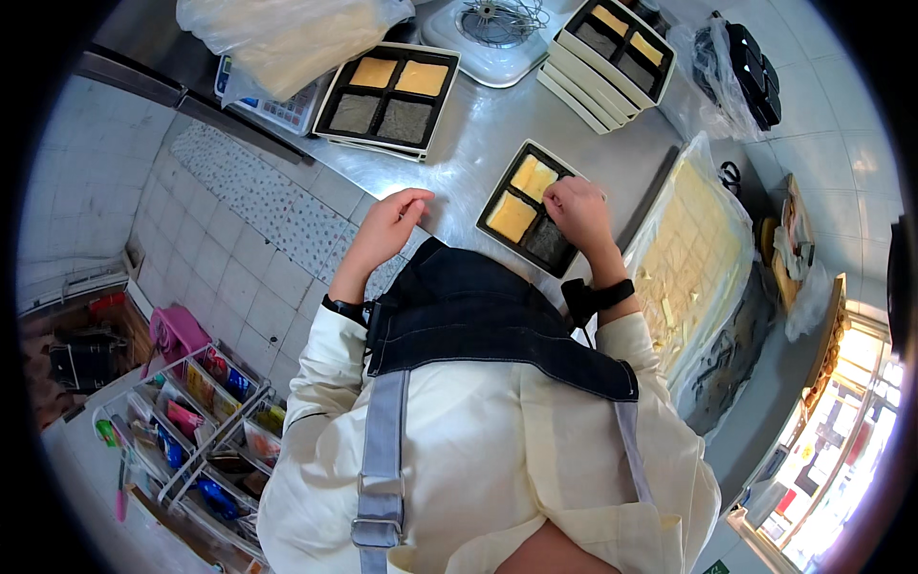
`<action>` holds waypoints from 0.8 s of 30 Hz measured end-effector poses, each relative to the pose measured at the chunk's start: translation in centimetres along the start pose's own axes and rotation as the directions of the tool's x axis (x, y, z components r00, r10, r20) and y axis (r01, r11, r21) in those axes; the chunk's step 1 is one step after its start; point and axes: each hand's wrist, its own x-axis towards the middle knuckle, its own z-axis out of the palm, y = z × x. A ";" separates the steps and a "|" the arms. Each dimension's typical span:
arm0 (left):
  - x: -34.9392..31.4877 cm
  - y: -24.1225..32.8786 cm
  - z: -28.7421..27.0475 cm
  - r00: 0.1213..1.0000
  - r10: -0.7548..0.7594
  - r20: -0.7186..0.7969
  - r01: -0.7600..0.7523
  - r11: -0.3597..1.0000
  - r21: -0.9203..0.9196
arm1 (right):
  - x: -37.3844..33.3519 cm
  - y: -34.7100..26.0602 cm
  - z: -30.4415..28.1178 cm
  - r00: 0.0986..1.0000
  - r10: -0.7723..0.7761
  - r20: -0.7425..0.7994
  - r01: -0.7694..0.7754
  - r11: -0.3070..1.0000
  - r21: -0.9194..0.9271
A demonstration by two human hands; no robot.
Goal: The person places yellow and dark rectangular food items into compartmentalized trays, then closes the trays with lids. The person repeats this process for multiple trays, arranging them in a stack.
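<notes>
A pale box with a black four-compartment tray [494, 194] sits near the table's front edge. Yellow cake squares [512, 218] fill its two left compartments, the far one with a paler, whitish patch on top. Dark grey squares [547, 241] are on the right side, partly covered by my right hand [578, 206]. That hand is closed above the tray, fingertips drawn together; whatever they pinch, if anything, is hidden. My left hand [394, 218] hovers by the table edge, left of the box, fingers loosely extended and nothing visible in them.
Another filled box [430, 124] stands at the far left beside a scale [287, 110] and plastic bags [287, 38]. Stacked boxes [598, 81] stand far right, near a white appliance with a whisk [492, 38]. A plastic-covered yellow sheet cake [693, 253] lies right.
</notes>
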 end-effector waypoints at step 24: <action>-0.2 -0.1 -0.1 0.999 0.002 -0.040 0.000 1.000 0.031 | 2.1 3.2 2.7 0.999 0.032 -0.003 -0.032 0.987 -0.159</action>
